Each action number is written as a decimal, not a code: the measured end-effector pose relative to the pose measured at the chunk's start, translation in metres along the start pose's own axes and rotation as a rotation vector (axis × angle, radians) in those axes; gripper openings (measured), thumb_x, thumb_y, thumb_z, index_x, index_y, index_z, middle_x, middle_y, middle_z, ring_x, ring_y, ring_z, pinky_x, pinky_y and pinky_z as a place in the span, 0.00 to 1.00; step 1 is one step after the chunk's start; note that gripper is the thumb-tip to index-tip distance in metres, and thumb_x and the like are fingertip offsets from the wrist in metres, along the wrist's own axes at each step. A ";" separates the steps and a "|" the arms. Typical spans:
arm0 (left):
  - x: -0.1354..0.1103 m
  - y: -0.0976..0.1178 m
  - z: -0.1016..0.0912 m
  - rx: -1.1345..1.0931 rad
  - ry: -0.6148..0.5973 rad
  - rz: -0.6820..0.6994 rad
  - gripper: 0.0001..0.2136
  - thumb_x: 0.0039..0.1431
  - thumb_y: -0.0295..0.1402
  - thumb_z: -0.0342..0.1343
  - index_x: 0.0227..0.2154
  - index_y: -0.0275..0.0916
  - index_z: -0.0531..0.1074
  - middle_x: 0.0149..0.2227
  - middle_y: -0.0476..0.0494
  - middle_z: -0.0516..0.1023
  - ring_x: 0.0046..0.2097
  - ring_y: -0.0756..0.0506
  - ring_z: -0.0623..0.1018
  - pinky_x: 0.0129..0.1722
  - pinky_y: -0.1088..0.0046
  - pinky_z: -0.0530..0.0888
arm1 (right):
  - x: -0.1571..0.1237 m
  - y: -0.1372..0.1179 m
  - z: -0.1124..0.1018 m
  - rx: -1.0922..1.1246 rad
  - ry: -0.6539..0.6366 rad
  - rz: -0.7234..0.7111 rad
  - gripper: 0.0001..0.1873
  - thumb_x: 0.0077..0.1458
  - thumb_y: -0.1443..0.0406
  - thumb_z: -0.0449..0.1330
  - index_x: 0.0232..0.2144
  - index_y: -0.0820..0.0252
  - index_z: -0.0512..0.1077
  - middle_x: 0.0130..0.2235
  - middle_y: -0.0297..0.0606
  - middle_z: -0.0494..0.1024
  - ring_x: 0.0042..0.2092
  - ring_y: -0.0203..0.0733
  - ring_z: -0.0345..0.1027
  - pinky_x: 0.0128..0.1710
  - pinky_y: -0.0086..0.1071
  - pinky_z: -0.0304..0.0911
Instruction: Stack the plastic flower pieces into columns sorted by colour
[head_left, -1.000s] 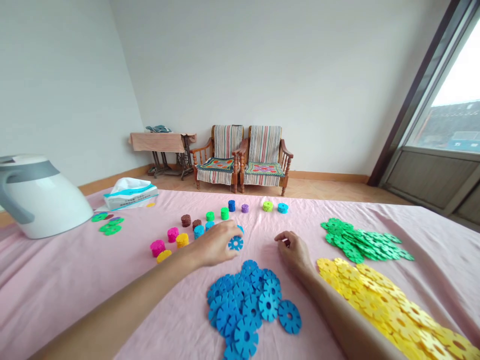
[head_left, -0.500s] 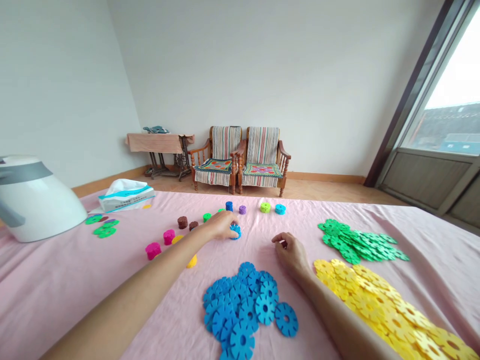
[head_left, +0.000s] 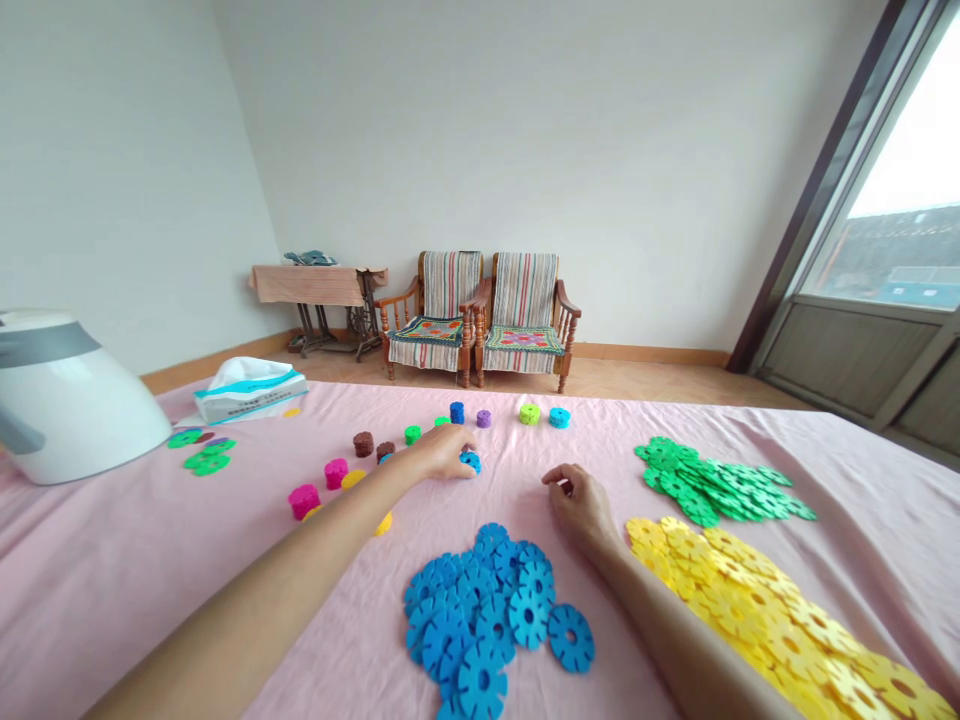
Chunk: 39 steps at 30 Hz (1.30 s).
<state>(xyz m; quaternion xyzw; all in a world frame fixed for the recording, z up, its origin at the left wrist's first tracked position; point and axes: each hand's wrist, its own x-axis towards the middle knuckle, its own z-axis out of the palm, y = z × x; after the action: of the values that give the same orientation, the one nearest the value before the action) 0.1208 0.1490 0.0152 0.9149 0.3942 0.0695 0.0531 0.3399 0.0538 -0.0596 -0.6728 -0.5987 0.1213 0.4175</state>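
Observation:
My left hand [head_left: 444, 450] is closed on a small stack of blue snowflake discs [head_left: 470, 462], down at the pink cloth. Its fingers partly cover the stack. My right hand [head_left: 579, 500] rests on the cloth to the right, its fingers loosely curled with nothing visible in them. Between my forearms lies a loose pile of blue snowflake discs [head_left: 480, 610]. Beyond my left hand stand a dark blue stack [head_left: 457, 412] and a purple stack [head_left: 484, 419]. My left forearm partly hides several yellow stacks [head_left: 353, 480] and a blue piece.
Loose green discs [head_left: 720, 485] and yellow discs [head_left: 772, 610] spread on the right. Lime [head_left: 529, 414] and light blue stacks [head_left: 559, 418] stand farther back. Pink [head_left: 336, 473] and brown stacks [head_left: 363, 444] stand left. A tissue pack [head_left: 251, 390] and white kettle [head_left: 75, 400] are at far left.
The view has shifted very slightly. My left forearm sits a little differently, showing more of a yellow stack and a bit of blue behind it. Both hands stay nearly in place.

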 end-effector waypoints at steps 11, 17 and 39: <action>-0.057 0.069 -0.016 -0.223 -0.221 0.377 0.14 0.45 0.30 0.62 0.39 0.41 0.74 0.35 0.49 0.76 0.36 0.48 0.74 0.35 0.77 0.70 | 0.001 0.002 0.001 -0.007 -0.012 0.016 0.11 0.44 0.71 0.50 0.27 0.59 0.72 0.29 0.35 0.73 0.26 0.34 0.64 0.26 0.27 0.54; -0.069 0.087 -0.008 -0.109 -0.208 0.432 0.17 0.45 0.30 0.60 0.42 0.41 0.72 0.40 0.44 0.73 0.42 0.44 0.73 0.42 0.72 0.70 | 0.001 0.002 0.001 -0.012 -0.019 0.012 0.11 0.44 0.71 0.50 0.27 0.59 0.72 0.29 0.35 0.72 0.26 0.34 0.64 0.26 0.27 0.54; -0.058 0.073 -0.015 -0.183 -0.117 0.369 0.15 0.43 0.26 0.58 0.38 0.40 0.74 0.35 0.47 0.74 0.38 0.45 0.73 0.39 0.72 0.70 | 0.001 0.002 0.001 -0.006 -0.014 0.020 0.11 0.43 0.71 0.50 0.27 0.59 0.72 0.29 0.34 0.72 0.26 0.34 0.64 0.26 0.27 0.54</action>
<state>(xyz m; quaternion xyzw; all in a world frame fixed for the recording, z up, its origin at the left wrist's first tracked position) 0.1309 0.0572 0.0356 0.9654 0.2081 0.0605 0.1453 0.3408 0.0547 -0.0610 -0.6791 -0.5951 0.1283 0.4101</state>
